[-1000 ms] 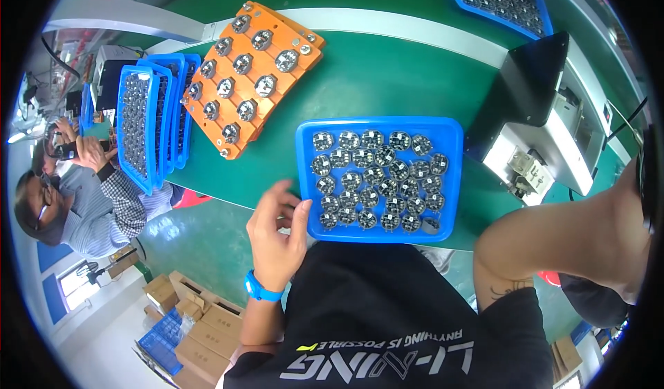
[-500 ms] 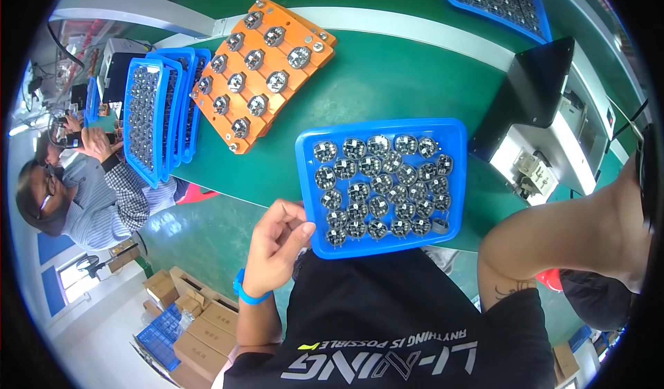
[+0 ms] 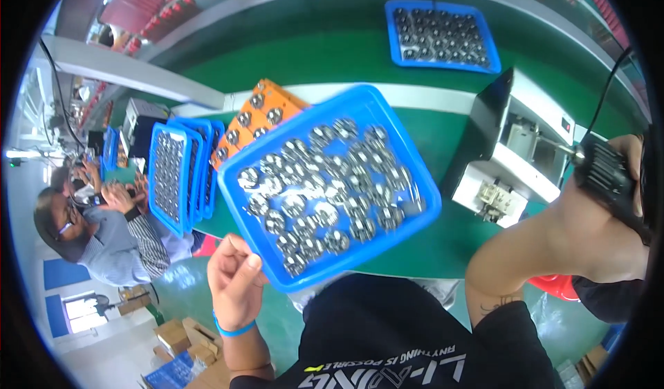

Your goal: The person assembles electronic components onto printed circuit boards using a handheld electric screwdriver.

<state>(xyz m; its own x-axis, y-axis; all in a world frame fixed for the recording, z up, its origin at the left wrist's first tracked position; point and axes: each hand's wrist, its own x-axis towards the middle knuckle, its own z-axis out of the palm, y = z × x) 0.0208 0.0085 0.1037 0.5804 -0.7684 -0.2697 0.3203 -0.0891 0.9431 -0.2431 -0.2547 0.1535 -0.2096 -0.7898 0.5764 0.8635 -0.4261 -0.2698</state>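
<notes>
A blue tray [image 3: 360, 254] is lifted and tilted in front of me, with many small round circuit-board parts lying in it. My left hand [image 3: 235, 282] pinches the tray's near left corner between thumb and fingers; a blue band circles that wrist. At the far right edge my right hand [image 3: 633, 155] is closed on a black slotted object [image 3: 605, 178], which the picture's rim partly cuts off. Behind the tray an orange fixture board [image 3: 287, 98] carries the same kind of round parts; the tray covers much of it.
On the left stand several stacked blue trays [image 3: 185, 205] of parts. Another filled blue tray [image 3: 446, 65] lies at the back. A white and black machine [image 3: 536, 140] stands at right on the green table [image 3: 415, 257]. A seated person [image 3: 104, 230] works at left; cardboard boxes [image 3: 173, 337] lie beyond.
The blue tray has come up, moved left and tilted, now covering part of the orange board. My left hand moved with it. The black slotted object by my right hand shows more, and the view has shifted.
</notes>
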